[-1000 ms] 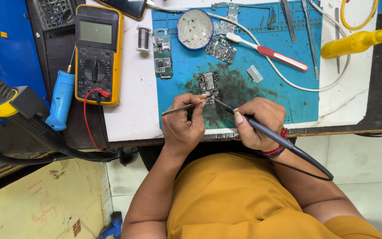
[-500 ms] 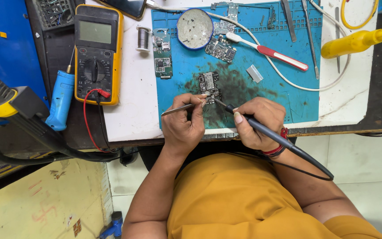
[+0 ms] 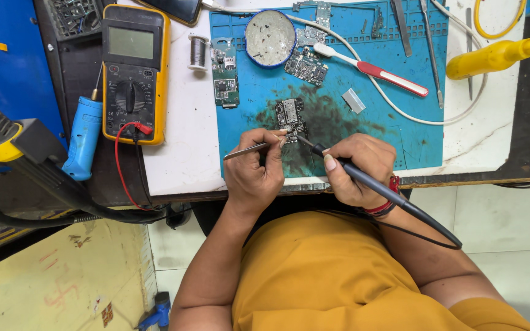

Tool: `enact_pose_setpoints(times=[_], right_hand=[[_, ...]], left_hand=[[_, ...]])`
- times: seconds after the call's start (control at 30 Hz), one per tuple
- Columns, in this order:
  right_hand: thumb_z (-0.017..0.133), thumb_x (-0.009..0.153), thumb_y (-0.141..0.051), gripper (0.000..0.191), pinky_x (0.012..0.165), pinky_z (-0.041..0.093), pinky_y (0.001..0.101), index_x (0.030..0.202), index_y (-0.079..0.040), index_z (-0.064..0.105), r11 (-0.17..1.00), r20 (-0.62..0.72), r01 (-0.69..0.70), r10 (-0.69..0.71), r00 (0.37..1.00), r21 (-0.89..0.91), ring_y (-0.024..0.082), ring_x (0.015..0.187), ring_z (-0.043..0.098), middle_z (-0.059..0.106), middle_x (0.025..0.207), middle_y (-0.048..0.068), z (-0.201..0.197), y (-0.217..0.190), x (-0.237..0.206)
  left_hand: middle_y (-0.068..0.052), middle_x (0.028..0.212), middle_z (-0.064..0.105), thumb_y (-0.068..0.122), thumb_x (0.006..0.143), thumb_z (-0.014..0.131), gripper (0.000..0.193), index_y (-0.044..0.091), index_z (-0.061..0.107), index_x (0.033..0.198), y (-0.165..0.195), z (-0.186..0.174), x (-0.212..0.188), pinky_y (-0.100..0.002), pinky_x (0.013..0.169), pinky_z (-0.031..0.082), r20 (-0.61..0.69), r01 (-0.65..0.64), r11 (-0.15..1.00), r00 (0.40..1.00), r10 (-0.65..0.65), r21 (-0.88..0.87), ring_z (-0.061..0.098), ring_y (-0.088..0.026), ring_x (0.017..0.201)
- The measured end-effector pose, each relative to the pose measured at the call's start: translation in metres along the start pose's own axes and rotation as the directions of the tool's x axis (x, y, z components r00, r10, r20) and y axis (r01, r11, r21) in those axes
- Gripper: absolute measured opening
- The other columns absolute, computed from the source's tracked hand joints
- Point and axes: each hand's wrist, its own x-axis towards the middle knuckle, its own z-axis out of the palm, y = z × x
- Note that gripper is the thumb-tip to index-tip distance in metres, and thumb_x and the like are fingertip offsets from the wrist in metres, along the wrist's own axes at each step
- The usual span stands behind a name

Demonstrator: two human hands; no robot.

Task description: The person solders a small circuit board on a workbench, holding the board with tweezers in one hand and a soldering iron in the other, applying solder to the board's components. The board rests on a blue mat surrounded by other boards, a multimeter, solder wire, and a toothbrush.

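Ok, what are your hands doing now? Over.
Left hand grips tweezers. Right hand grips soldering iron, tip at small circuit board. Nothing in the way.

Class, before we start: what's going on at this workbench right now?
A person in a yellow shirt is working on a small circuit board lying on a stained blue mat. The left hand holds metal tweezers at the board's lower edge, while the right hand holds a soldering iron like a pen, tip at the same spot. A yellow multimeter sits to the left.

Small dark circuit board (image 3: pixel 290 114) flat on blue mat, tweezers (image 3: pixel 254 148) and soldering iron (image 3: pixel 369 182) tips touching.
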Motion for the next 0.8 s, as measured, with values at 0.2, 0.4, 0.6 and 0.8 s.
enact_pose_setpoints(times=[0.2, 0.4, 0.6, 0.8], right_hand=[[0.068, 0.091, -0.006, 0.006, 0.062, 0.05, 0.0343, 0.089, -0.001, 0.064, 1.0, 0.0, 0.005, -0.005, 1.0, 0.007, 0.026, 0.065, 0.066, 0.066, 0.075, 0.012, 0.0001, 0.0002, 0.0], [0.068, 0.091, -0.006, 0.007, 0.062, 0.05, 0.0342, 0.089, -0.001, 0.064, 1.0, 0.003, 0.013, -0.013, 1.0, 0.004, 0.026, 0.064, 0.066, 0.066, 0.075, 0.012, -0.0005, 0.001, 0.0002], [0.068, 0.091, -0.006, 0.007, 0.062, 0.05, 0.0344, 0.089, -0.001, 0.064, 1.0, 0.002, 0.015, -0.015, 1.0, 0.006, 0.026, 0.064, 0.066, 0.067, 0.076, 0.012, -0.0001, 0.0015, 0.0001], [0.069, 0.09, -0.006, 0.006, 0.062, 0.049, 0.0345, 0.088, -0.001, 0.064, 1.0, 0.007, 0.01, -0.01, 1.0, 0.0, 0.026, 0.064, 0.065, 0.066, 0.075, 0.011, -0.0007, 0.0016, -0.0002]], left_hand=[[-0.01, 0.101, 0.078, 0.0, 0.099, 0.07, 0.016, 0.005, 0.056, 0.105, -0.0003, 0.0001, 0.0006, -0.025, 0.065, 0.06, 0.005, 0.004, 1.0, 1.0, -0.004, 0.001, 0.076, -0.014, 0.077], [-0.01, 0.101, 0.078, 0.0, 0.099, 0.07, 0.016, 0.005, 0.056, 0.105, 0.0002, 0.0004, 0.0003, -0.025, 0.065, 0.059, 0.001, 0.001, 1.0, 1.0, -0.001, -0.001, 0.075, -0.014, 0.077], [-0.01, 0.102, 0.078, 0.0, 0.099, 0.07, 0.016, 0.005, 0.056, 0.105, 0.0001, 0.0003, 0.0004, -0.025, 0.066, 0.059, -0.001, -0.003, 1.0, 1.0, 0.003, 0.001, 0.076, -0.014, 0.078], [-0.01, 0.102, 0.078, 0.0, 0.099, 0.07, 0.017, 0.005, 0.056, 0.106, -0.0002, 0.0003, 0.0001, -0.025, 0.066, 0.06, 0.003, -0.006, 1.0, 1.0, 0.006, 0.005, 0.076, -0.014, 0.078]])
